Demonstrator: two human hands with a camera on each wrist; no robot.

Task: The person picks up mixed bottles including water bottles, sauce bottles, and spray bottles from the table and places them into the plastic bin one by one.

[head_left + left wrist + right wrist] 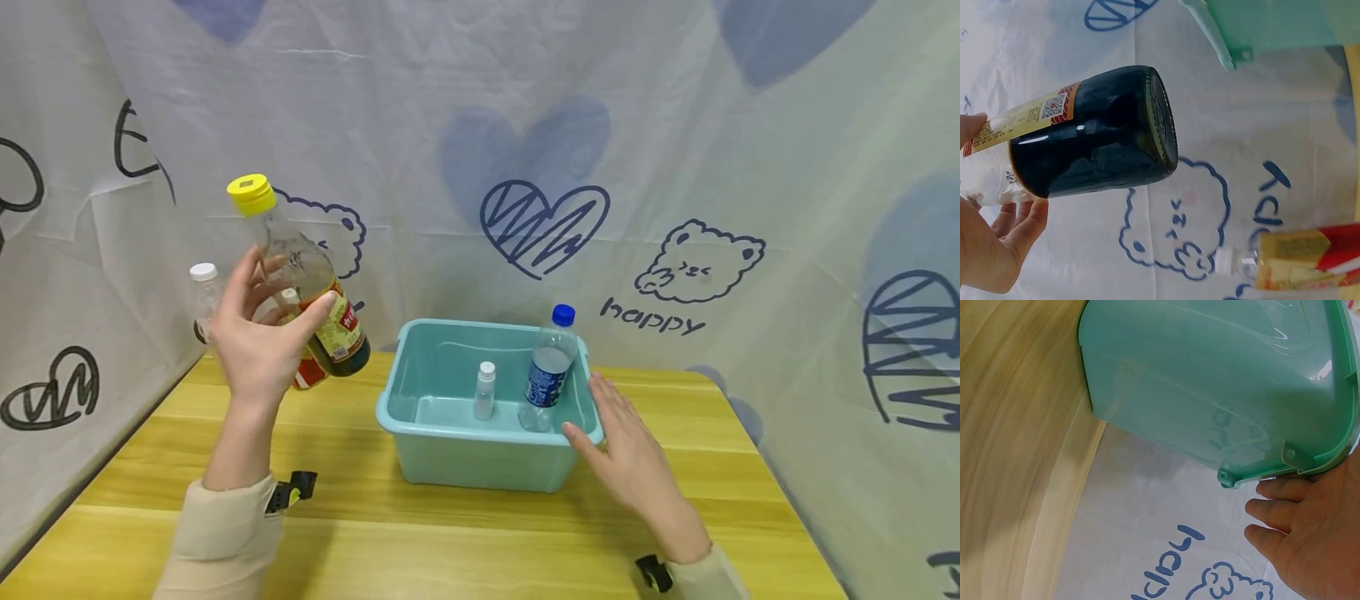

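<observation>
My left hand (258, 350) grips a glass sauce bottle (347, 329) above the table, left of the bin. The bottle has a yellow cap, a yellow and red label and dark liquid; it tilts with its cap up and to the left. In the left wrist view its base (1161, 119) faces the camera side. My right hand (633, 458) rests with extended fingers against the right rim of a teal plastic bin (480, 458). Inside the bin stand a small clear bottle (484, 396) with a white cap and a blue-capped plastic bottle (546, 383), leaning slightly.
Behind the left hand, a bottle with a red and yellow label (1310, 259) stands on the wooden table (360, 533), partly hidden. Further left is a clear bottle with a white cap (203, 287). A printed cloth (420, 250) hangs behind and beside the table.
</observation>
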